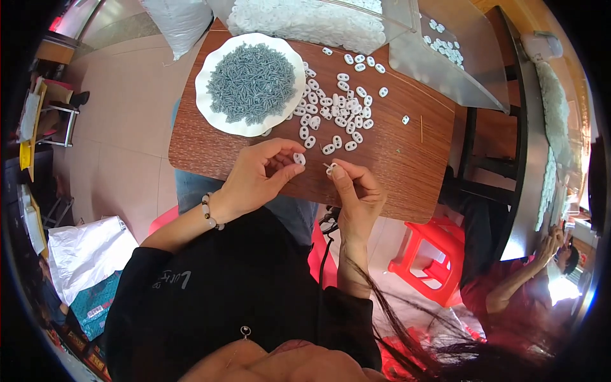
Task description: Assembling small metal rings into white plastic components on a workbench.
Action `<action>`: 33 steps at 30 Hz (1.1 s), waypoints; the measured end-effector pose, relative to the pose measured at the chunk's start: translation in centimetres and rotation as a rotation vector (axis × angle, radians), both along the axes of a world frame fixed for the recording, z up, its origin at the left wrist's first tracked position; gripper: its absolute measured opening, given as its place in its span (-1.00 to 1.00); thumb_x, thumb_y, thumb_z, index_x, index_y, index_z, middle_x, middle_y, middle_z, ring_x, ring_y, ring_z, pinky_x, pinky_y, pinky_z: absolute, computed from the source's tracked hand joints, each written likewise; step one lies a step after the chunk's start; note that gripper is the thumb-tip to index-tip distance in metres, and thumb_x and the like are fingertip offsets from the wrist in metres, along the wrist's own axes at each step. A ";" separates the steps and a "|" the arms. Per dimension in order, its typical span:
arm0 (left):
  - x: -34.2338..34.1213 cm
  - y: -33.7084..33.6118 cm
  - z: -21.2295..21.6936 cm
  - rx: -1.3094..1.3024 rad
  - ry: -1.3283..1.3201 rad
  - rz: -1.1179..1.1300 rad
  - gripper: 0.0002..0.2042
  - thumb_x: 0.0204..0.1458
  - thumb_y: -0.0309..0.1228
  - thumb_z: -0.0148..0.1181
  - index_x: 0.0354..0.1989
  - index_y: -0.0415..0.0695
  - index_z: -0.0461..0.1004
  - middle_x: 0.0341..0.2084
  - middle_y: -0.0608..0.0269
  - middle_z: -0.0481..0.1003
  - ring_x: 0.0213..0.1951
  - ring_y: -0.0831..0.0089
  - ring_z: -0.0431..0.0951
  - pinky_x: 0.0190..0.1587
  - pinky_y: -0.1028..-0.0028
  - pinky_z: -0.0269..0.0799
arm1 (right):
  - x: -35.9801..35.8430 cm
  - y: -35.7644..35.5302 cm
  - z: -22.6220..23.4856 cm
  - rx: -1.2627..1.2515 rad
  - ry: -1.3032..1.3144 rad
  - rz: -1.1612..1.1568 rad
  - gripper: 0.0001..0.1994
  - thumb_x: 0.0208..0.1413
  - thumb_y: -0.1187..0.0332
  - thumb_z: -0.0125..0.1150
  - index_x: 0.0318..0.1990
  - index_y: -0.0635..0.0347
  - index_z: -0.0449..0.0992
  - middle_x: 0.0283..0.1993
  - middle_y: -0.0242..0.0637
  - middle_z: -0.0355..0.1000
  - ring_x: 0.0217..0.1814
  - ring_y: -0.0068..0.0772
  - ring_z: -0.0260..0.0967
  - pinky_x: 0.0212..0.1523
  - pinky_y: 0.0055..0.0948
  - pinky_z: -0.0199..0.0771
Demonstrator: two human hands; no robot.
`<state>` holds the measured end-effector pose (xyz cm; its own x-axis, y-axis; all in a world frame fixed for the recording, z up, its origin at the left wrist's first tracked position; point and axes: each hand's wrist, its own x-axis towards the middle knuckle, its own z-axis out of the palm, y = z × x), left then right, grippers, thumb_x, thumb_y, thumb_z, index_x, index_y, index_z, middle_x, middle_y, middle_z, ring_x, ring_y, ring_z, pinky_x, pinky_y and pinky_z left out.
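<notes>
Small white oval ring (pixel 299 158), centre of frame, pinched edgewise in the left hand (pixel 254 181) grip; right hand (pixel 353 191) grip pinches a thin pin (pixel 329 167); likely light, stiff, slippery; loose rings (pixel 337 111) and plate of grey pieces (pixel 251 83) on surface (pixel 394 159) above.

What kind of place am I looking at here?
Likely a small hand-assembly workshop: a wooden table strewn with white oval pieces, a plate of grey pins, and bagged stock behind.

Black long-sleeved top with pushed-up sleeves, beaded bracelet (pixel 210 212) on left wrist, small pendant (pixel 245 331).
</notes>
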<state>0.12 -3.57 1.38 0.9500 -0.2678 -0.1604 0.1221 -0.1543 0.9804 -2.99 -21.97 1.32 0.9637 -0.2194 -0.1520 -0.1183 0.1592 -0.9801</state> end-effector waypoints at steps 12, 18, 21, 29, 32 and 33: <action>-0.2 0.4 1.0 -0.136 0.129 0.021 -0.79 0.02 -0.53 0.28 -0.16 -0.26 0.48 -0.43 0.35 0.50 -0.43 0.72 0.47 -0.39 0.68 0.42 | 0.4 0.8 -0.1 0.310 0.089 0.083 -0.84 0.10 0.45 0.26 -0.19 0.33 0.56 -0.37 -0.32 0.52 -0.42 -0.64 0.35 -0.34 -0.68 0.32; 0.0 -0.5 0.0 -0.331 0.308 0.033 -0.82 0.06 -0.50 0.26 -0.19 -0.25 0.47 -0.40 0.35 0.54 -0.42 0.73 0.48 -0.40 0.71 0.38 | 0.5 1.7 -0.5 0.538 0.167 0.129 -0.82 0.14 0.43 0.21 -0.16 0.35 0.54 -0.35 -0.33 0.49 -0.41 -0.63 0.33 -0.35 -0.65 0.33; -0.4 -0.7 -0.8 -0.386 0.383 0.031 -0.81 0.07 -0.44 0.27 -0.19 -0.24 0.47 -0.40 0.34 0.56 -0.44 0.75 0.47 -0.43 0.74 0.34 | 0.6 2.0 -0.5 0.594 0.164 0.093 -0.81 0.15 0.43 0.19 -0.15 0.36 0.53 -0.34 -0.33 0.47 -0.40 -0.62 0.33 -0.34 -0.64 0.35; -0.1 0.3 -0.8 -0.340 0.467 -0.034 -0.82 0.08 -0.41 0.27 -0.21 -0.21 0.50 -0.40 0.37 0.56 -0.40 0.71 0.49 -0.34 0.66 0.43 | 1.0 2.4 -0.6 0.555 0.156 0.117 -0.82 0.15 0.43 0.20 -0.16 0.37 0.53 -0.39 -0.32 0.49 -0.42 -0.61 0.36 -0.33 -0.63 0.38; -0.2 0.4 -1.0 -0.362 0.527 -0.002 -0.78 0.06 -0.33 0.29 -0.20 -0.18 0.51 -0.44 0.39 0.55 -0.47 0.71 0.47 -0.42 0.72 0.35 | 1.3 2.3 -0.5 0.562 0.157 0.146 -0.82 0.14 0.43 0.21 -0.16 0.37 0.53 -0.38 -0.32 0.50 -0.41 -0.61 0.37 -0.33 -0.63 0.38; -0.2 0.6 -1.3 -0.431 0.602 -0.012 -0.78 0.08 -0.34 0.27 -0.17 -0.18 0.52 -0.42 0.38 0.56 -0.45 0.70 0.48 -0.40 0.70 0.38 | 1.2 2.2 -0.5 0.563 0.159 0.146 -0.82 0.14 0.43 0.21 -0.16 0.37 0.53 -0.38 -0.32 0.50 -0.41 -0.61 0.37 -0.33 -0.63 0.38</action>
<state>-0.10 -2.97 0.07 0.7274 -0.4351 -0.5307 0.6585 0.2247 0.7183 -1.76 -19.79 0.80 0.9339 0.0690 -0.3509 -0.3158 0.6196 -0.7186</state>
